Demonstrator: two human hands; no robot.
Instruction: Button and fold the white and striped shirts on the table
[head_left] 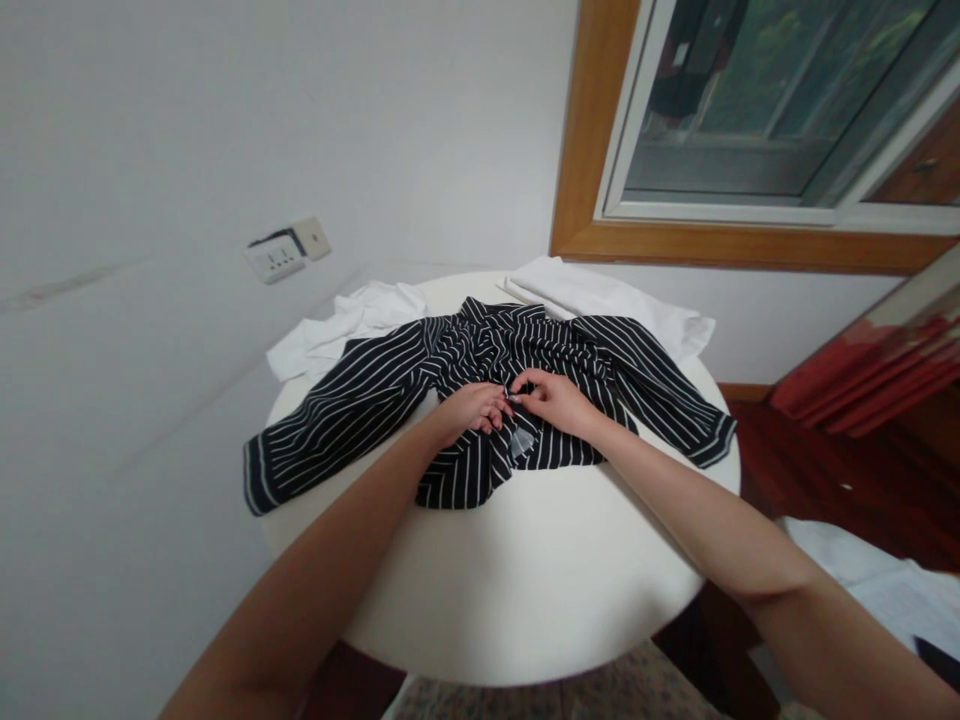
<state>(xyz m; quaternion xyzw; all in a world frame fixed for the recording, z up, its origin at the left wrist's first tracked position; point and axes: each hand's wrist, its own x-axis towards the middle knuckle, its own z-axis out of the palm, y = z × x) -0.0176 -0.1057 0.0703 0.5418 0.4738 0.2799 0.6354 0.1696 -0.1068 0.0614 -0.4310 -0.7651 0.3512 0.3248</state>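
Observation:
A black shirt with white stripes [480, 345] lies spread on a round white table [510, 570], its collar toward the wall and its sleeves stretched out to both sides. At the middle of the shirt front, my left hand [478, 408] rests on the cloth with its fingers curled at the front edge. Right beside it, my right hand [553, 398] pinches the same front edge between thumb and index finger. The fingertips of both hands almost meet. Whether a button lies between them is too small to make out. Around the hands the fabric is bunched and wrinkled.
White cloth [360, 318] lies crumpled at the table's back left, and folded white cloth [611, 300] at the back right. Behind stands a wall with a socket [277, 258]. A wood-framed window [750, 110] and a red curtain [847, 370] are on the right.

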